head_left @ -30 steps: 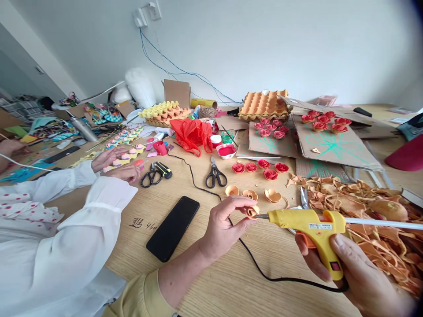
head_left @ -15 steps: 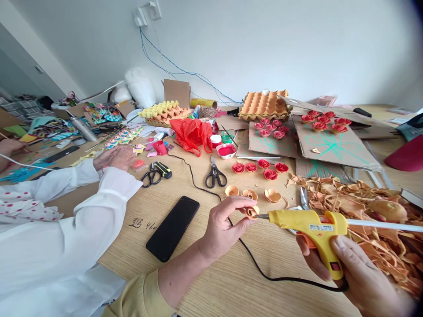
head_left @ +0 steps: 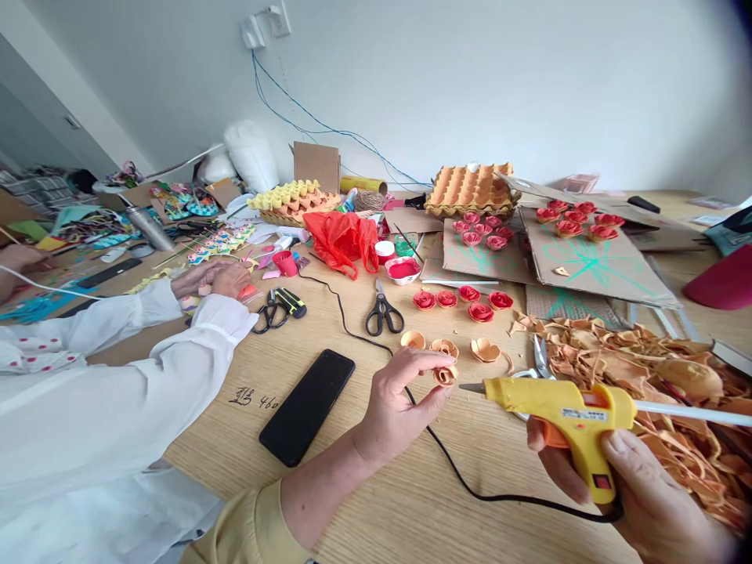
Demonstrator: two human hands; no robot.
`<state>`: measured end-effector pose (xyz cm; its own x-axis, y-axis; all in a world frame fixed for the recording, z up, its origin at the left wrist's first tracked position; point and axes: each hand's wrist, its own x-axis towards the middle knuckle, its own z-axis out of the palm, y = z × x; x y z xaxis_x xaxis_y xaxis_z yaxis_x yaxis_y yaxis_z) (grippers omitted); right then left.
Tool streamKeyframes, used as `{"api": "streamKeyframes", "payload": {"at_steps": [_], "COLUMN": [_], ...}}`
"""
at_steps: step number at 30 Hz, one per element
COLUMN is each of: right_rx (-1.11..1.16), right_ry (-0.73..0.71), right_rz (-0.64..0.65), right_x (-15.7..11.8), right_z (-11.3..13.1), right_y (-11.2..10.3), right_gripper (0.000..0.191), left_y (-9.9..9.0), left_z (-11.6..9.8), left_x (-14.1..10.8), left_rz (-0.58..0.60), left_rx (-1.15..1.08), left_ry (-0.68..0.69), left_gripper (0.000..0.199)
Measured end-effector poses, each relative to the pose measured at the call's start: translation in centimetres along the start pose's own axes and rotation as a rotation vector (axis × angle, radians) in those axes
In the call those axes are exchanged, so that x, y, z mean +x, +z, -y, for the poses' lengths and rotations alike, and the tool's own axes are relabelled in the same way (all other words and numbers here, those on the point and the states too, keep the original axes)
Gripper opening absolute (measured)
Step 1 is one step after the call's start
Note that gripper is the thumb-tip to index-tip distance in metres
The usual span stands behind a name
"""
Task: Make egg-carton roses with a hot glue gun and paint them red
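Observation:
Between the thumb and fingers of my left hand (head_left: 395, 411) is a small rolled orange paper flower (head_left: 445, 377), held above the table. My right hand (head_left: 638, 489) grips a yellow hot glue gun (head_left: 558, 403) by its handle, fingers at the orange trigger. A white glue stick (head_left: 693, 412) runs out of its back. The gun's metal nozzle points left at the flower, a small gap apart from it. Just behind my left hand stand unpainted orange paper cups and a petalled flower (head_left: 485, 350). Several red-painted flowers (head_left: 481, 312) sit farther back.
Torn orange egg-carton scraps (head_left: 623, 352) heap at the right beside silver scissors (head_left: 540, 356). A black phone (head_left: 307, 407), black scissors (head_left: 384, 313) and the gun's cord (head_left: 470, 486) lie on the table. A co-worker's white sleeve (head_left: 176, 368) reaches in at left. Cardboard (head_left: 593, 266) holds red flowers.
The glue gun has drawn back to the right, so its nozzle is now apart from the flower. The flower has turned slightly in my left fingers. The co-worker's hands have shifted.

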<state>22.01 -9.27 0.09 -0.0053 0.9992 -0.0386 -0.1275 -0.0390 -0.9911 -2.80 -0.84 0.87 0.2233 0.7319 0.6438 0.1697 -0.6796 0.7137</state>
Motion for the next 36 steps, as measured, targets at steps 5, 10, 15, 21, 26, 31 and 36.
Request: {"api": "streamKeyframes", "payload": {"at_steps": [5, 10, 15, 21, 26, 31, 36], "right_rx": [0.091, 0.234, 0.213, 0.163, -0.003, -0.279, -0.592], "right_ry": [0.035, 0.053, 0.065, 0.151, 0.114, 0.137, 0.066], "right_rz": [-0.03, -0.133, -0.212, -0.267, -0.223, -0.172, -0.267], "right_x": [0.3, 0.8, 1.1, 1.7, 2.6, 2.8, 3.0], "right_z": [0.6, -1.0, -1.6, -1.8, -2.4, -2.7, -3.5], "right_y": [0.6, -0.5, -0.9, -1.4, -2.6, -2.6, -2.5], "right_gripper": [0.055, 0.04, 0.036, 0.037, 0.041, 0.043, 0.045], "left_y": [0.2, 0.8, 1.3, 0.3, -2.0, -5.0, -5.2], "left_z": [0.1, 0.6, 1.1, 1.7, 2.3, 2.8, 2.6], "left_x": [-0.1, -0.4, -0.3, 0.8, 2.5, 4.2, 4.1], "left_rz": [0.003, 0.031, 0.004, -0.223, -0.457, -0.712, -0.681], "left_rx": [-0.003, -0.226, -0.437, -0.473, -0.496, -0.443, -0.369], "left_ry": [-0.067, -0.344, -0.568, -0.581, -0.489, -0.364, -0.28], "left_gripper": [0.027, 0.022, 0.017, 0.029, 0.033, 0.033, 0.027]}}
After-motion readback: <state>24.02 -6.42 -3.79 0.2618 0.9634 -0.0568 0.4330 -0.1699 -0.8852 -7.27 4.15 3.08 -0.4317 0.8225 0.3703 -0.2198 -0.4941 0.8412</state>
